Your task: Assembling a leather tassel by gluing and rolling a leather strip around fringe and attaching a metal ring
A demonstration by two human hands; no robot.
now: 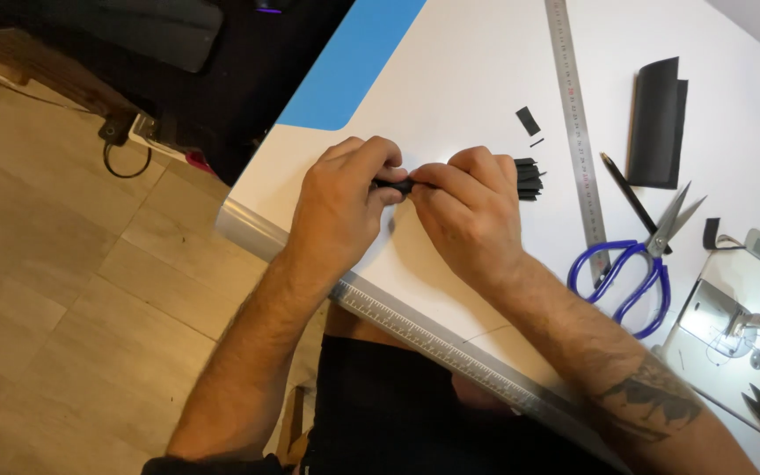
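Observation:
Both my hands meet over the white table (477, 79) near its front left corner. My left hand (338, 211) and my right hand (472, 211) pinch a small black strip (395, 185) between their fingertips. Just behind my right hand lies a little pile of similar black strips (529, 178), partly hidden by my fingers. A single small black piece (528, 120) lies farther back.
A long steel ruler (576, 132) runs across the table. Blue-handled scissors (635, 264) and a black pen (628, 192) lie to its right. A folded black sheet (657, 123) sits beyond. A sewing machine bed (741, 325) is at the right edge. Wooden floor on the left.

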